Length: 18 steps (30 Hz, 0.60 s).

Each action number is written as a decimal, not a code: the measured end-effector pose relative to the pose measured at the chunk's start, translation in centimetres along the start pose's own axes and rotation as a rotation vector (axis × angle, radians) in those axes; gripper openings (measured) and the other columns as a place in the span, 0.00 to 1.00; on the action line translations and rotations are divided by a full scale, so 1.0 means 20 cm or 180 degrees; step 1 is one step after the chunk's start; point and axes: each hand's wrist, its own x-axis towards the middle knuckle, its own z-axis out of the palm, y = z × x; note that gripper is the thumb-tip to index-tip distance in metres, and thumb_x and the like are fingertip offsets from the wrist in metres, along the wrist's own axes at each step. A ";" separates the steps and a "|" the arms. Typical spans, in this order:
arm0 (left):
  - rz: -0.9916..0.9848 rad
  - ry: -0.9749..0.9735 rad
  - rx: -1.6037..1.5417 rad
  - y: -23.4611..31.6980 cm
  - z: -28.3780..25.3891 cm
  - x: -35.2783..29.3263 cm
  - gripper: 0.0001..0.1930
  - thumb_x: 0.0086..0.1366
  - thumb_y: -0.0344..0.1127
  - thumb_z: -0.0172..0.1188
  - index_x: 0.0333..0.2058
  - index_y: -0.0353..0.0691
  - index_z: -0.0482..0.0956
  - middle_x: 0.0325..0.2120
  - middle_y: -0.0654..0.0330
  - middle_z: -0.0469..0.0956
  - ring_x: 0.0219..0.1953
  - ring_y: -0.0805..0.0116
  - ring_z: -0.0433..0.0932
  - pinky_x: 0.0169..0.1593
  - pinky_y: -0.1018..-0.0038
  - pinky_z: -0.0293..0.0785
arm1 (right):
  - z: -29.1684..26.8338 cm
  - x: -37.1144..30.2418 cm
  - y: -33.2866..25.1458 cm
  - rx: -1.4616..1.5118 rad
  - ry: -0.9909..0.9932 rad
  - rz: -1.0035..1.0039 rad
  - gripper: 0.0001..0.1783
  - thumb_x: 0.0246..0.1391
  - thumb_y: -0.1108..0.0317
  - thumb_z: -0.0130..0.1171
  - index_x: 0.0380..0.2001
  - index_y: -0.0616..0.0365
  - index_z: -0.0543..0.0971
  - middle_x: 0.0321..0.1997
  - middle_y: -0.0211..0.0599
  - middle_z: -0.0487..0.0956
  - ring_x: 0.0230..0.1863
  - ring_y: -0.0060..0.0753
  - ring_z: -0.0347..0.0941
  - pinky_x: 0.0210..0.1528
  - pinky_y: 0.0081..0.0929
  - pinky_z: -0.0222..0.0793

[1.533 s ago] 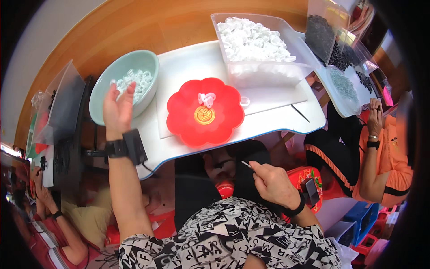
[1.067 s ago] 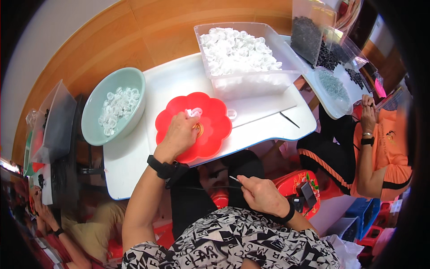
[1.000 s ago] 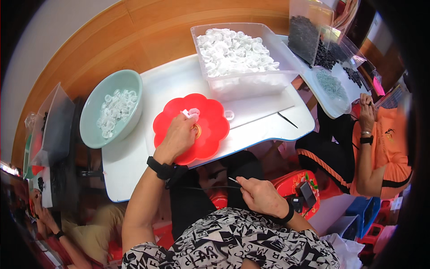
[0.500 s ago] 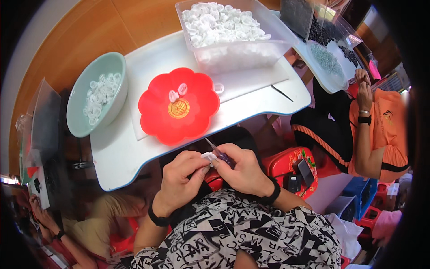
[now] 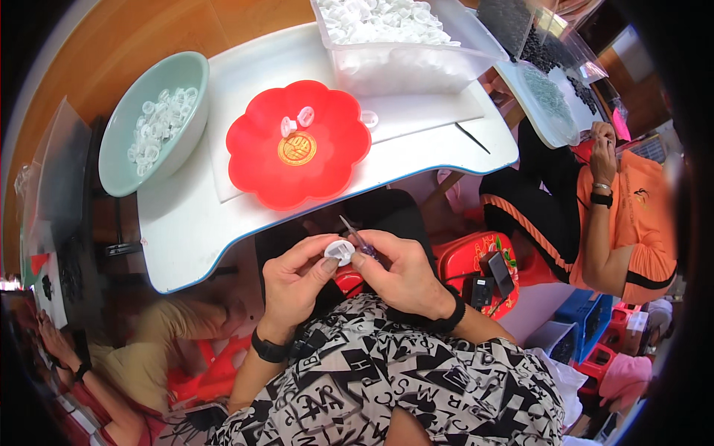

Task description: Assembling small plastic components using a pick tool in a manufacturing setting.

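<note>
Just off the near edge of the white table [image 5: 178, 238], the left hand [image 5: 290, 288] pinches a round white plastic piece [image 5: 339, 253] between thumb and forefinger, while the right hand [image 5: 409, 273] is closed around a slim pointed tool [image 5: 359, 236], its thumb at the piece's rim. Good handling likely calls for a light, steady pinch, with the metal tip angled away from the left fingers.

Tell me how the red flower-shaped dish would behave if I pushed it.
The red dish would probably slide easily, holding just a few small pale pieces. It looks broad and shallow, so tipping seems unlikely. Its smooth, glossy surface suggests it may feel slippery.
</note>
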 end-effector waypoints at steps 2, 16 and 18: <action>0.0113 0.0264 -0.0117 0.01 0.00 0.00 0.15 0.58 0.27 0.60 0.44 0.28 0.75 0.38 0.53 0.77 0.32 0.73 0.75 0.34 0.81 0.72 | -0.01 -0.01 0.01 -0.0120 -0.0010 -0.0255 0.15 0.52 0.76 0.53 0.45 0.69 0.73 0.27 0.37 0.77 0.26 0.16 0.70 0.30 0.17 0.68; 0.0054 0.0232 -0.0428 -0.01 -0.02 0.00 0.15 0.59 0.27 0.59 0.45 0.25 0.73 0.39 0.49 0.77 0.32 0.72 0.76 0.35 0.81 0.73 | -0.04 -0.05 0.03 -0.1009 -0.0701 -0.0823 0.30 0.48 0.79 0.50 0.58 0.66 0.61 0.23 0.49 0.74 0.24 0.51 0.73 0.27 0.37 0.70; 0.0037 0.0193 -0.0493 -0.01 -0.03 0.00 0.16 0.59 0.26 0.58 0.45 0.24 0.73 0.39 0.49 0.77 0.32 0.71 0.76 0.35 0.80 0.73 | -0.04 -0.04 0.03 -0.0734 -0.0787 -0.0741 0.30 0.48 0.80 0.49 0.58 0.65 0.61 0.23 0.49 0.73 0.24 0.50 0.72 0.28 0.36 0.69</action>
